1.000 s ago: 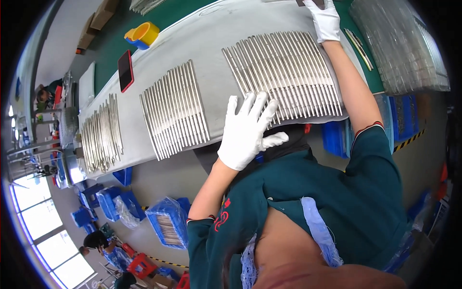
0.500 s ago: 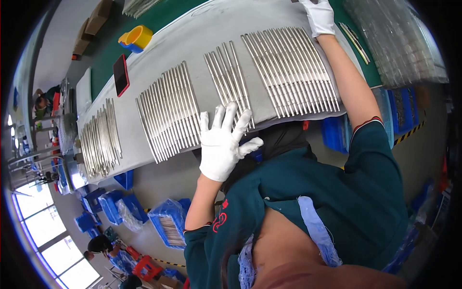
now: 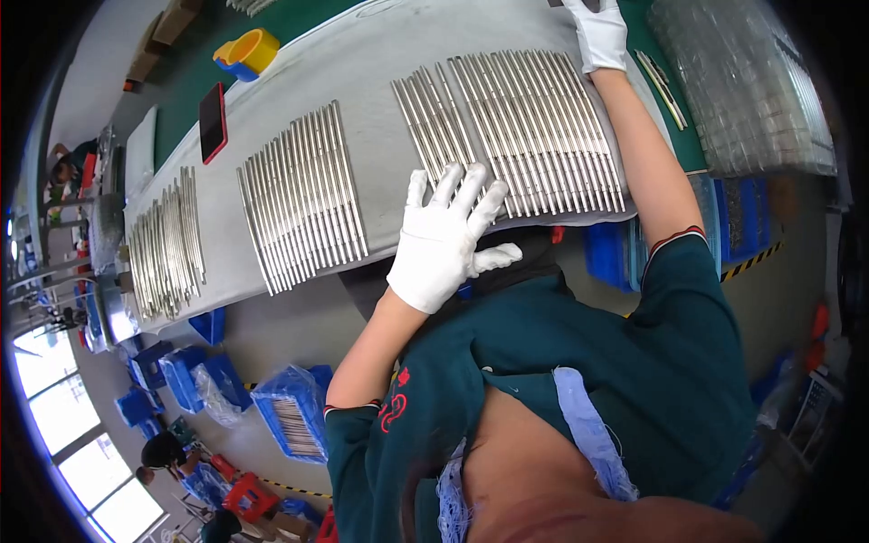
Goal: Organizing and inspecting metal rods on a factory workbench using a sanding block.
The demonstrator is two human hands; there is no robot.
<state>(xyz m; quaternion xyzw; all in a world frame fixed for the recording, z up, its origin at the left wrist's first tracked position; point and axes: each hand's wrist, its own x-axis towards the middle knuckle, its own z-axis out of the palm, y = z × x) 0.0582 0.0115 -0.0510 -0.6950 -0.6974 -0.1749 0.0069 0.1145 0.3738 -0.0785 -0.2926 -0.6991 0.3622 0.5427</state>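
grey-covered worktable point(image 3: 376, 118) serves as the support surface. left hand point(image 3: 439, 249), white-gloved: fingers spread, nothing visibly grasped; fingertips overlap the near ends of the small rod group point(image 3: 425, 118), contact uncertain. from the fingertips, these metal rods extend forward, long axes slanting left at the far ends; the left hand is nearer. right hand point(image 3: 599, 41), gloved, farther forward: beside a dark object point(image 3: 590, 4), grip cannot be determined. the larger rod group point(image 3: 534, 118) lies just right.
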